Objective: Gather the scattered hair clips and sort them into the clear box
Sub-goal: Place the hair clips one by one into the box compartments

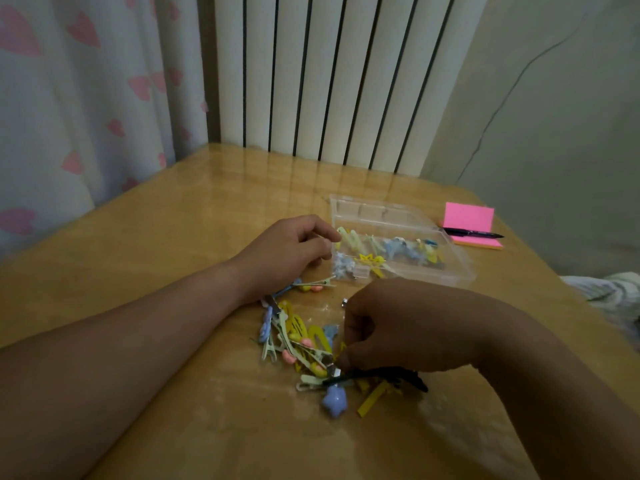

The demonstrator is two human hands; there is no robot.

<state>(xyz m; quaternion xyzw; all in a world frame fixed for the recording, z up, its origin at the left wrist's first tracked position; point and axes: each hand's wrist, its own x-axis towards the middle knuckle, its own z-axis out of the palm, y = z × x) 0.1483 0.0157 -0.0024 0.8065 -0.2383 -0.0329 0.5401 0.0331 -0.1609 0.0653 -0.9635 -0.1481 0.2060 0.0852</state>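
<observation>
White radiator (332,74) columns stand behind the far edge of a glossy wooden tabletop (173,216), with a pale curtain (79,98) printed with pink hearts hanging off the far left corner and a plain wall along the right edge.

Toward the far right of the tabletop lies the clear box (401,237), its lid open and tilted back toward the radiator. Its compartments already hold pale yellow, blue and bright yellow clips. Just beyond the box, near the right edge, a pink sticky-note pad (467,220) lies with a black pen (474,233) across it.

The scattered hair clips (304,337) form a loose heap in the middle of the tabletop, nearer the front edge than the box: yellow snap clips, pale green alligator clips with small pink trims, and a lavender flower-shaped clip (334,403) at the heap's near end. A few more clips (311,285) lie just beside the left wrist.

The left hand (287,251) rests at the box's left end, fingers loosely curled with the fingertips touching or nearly touching the box edge; whether it grips anything cannot be told. The right hand (398,323) is lowered over the near right side of the heap, fingers bent down and pinched together at a dark, thin clip (381,375) among the others; the grip itself is hidden under the hand.
</observation>
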